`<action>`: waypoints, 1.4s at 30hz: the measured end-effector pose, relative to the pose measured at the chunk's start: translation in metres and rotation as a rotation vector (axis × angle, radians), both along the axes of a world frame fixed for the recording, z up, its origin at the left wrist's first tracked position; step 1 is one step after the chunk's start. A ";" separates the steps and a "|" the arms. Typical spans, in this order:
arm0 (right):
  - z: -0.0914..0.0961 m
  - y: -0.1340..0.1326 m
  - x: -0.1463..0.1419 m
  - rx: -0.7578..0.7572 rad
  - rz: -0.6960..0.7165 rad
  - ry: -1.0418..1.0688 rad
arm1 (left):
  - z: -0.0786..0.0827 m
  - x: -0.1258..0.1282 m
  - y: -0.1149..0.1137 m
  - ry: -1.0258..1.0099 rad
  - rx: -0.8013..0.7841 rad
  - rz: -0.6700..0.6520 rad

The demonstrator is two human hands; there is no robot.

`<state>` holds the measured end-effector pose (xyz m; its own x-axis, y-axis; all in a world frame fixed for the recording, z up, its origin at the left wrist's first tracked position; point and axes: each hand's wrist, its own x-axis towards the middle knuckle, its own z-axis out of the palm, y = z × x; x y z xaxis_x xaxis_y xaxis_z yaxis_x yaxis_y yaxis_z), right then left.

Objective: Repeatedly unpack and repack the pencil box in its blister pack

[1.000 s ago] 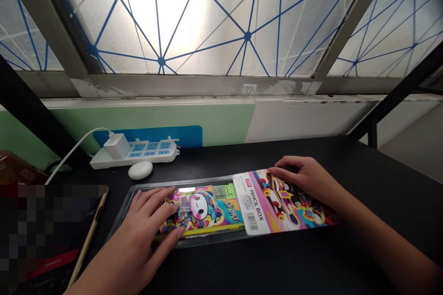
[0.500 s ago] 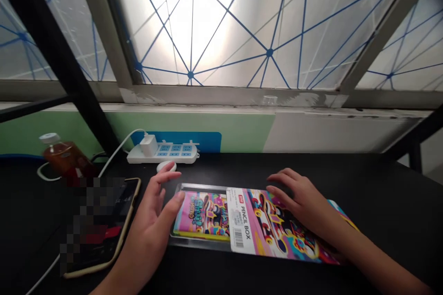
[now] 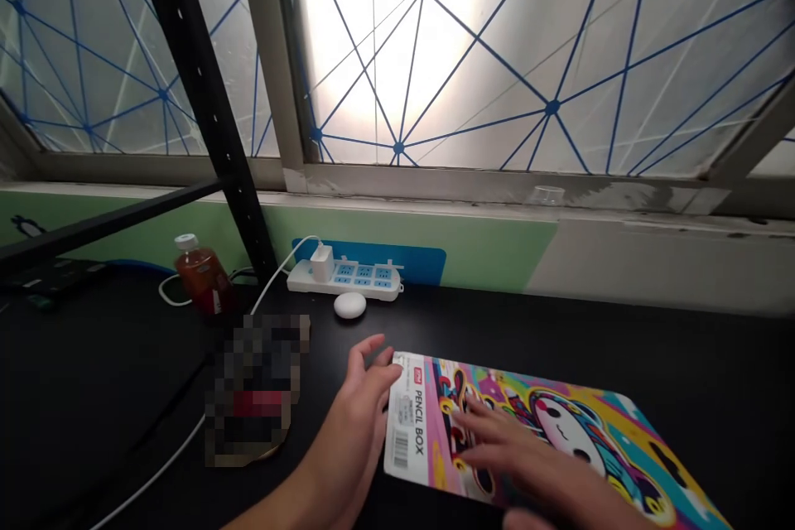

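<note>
A flat, brightly printed pencil box package (image 3: pixel 559 422) lies on the black table, with a white label end marked "PENCIL BOX" and a barcode. At that label end is my left hand (image 3: pixel 357 410), thumb against the near-left edge and fingers stretched out beside it. My right hand (image 3: pixel 515 451) is spread over the printed face, fingers apart, slightly blurred; I cannot tell how firmly it touches. A cartoon figure shows to the right of that hand, which covers part of the print. No clear tray shows at the label end.
Left of my hands lies a pixelated phone (image 3: pixel 257 397), with a white cable near it. Behind stand a white power strip (image 3: pixel 366 280) with a charger, a round white case (image 3: pixel 349 305) and a bottle of reddish drink (image 3: pixel 202 277). A black metal post (image 3: pixel 211 91) rises at left.
The clear tray with its colourful contents, which stuck out at the left, is out of sight. My left hand has come up against the label end. The view has swung left.
</note>
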<state>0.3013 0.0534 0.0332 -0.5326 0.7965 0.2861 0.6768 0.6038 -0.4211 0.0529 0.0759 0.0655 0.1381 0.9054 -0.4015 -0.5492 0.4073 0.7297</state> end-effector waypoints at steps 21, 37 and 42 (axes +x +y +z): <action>0.039 0.037 0.051 0.597 -0.210 -0.024 | -0.001 -0.024 0.020 0.326 0.368 -0.125; 0.020 0.023 0.044 0.301 0.007 -0.158 | 0.006 -0.040 0.021 1.056 0.690 -0.620; 0.006 0.056 0.081 0.229 -0.195 -0.089 | 0.000 -0.039 0.018 1.208 0.880 -0.618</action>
<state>0.3823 0.1095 0.0392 -0.4071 0.8062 0.4293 0.8173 0.5314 -0.2229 0.0142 0.0943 0.0658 0.5548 0.8307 0.0461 0.5699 -0.4198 0.7064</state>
